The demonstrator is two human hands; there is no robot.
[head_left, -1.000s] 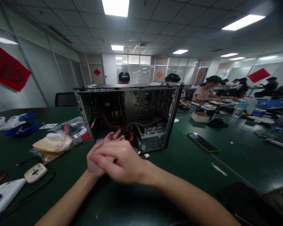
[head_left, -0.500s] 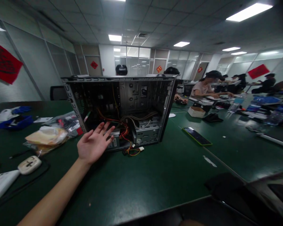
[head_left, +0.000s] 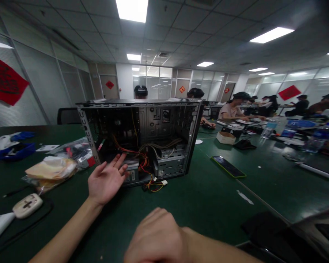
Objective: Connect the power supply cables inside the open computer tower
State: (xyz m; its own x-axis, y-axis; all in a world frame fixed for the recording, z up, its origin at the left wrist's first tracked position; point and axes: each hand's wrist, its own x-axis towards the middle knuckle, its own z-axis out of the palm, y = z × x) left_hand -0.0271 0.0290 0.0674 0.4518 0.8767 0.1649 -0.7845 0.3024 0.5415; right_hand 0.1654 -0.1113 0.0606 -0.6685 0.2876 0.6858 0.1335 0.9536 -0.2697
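An opened computer case (head_left: 190,146) stands on the table with its inside facing me. Orange, yellow and grey cables (head_left: 144,160) run through it, and a few with white connectors spill out at the bottom front. A metal power supply (head_left: 133,173) sits low inside, at the lower left. My left hand (head_left: 106,182) is open, palm up, its fingers spread just in front of that corner; contact with the case cannot be made out. Close to the camera, my right hand (head_left: 157,233) shows its back and bent knuckles above the table. Its fingers are turned down and hidden.
Left of the case lie plastic bags (head_left: 50,168), a blue tray (head_left: 13,151) and a white power adapter (head_left: 27,205) with a cord. To the right are a phone (head_left: 227,167), a paper box (head_left: 225,138) and water bottles (head_left: 269,128). Other people sit at work beyond.
My right hand has come into view from the bottom edge. My left hand stays open beside the case, its fingers slightly more bent. The view has tilted up a little.
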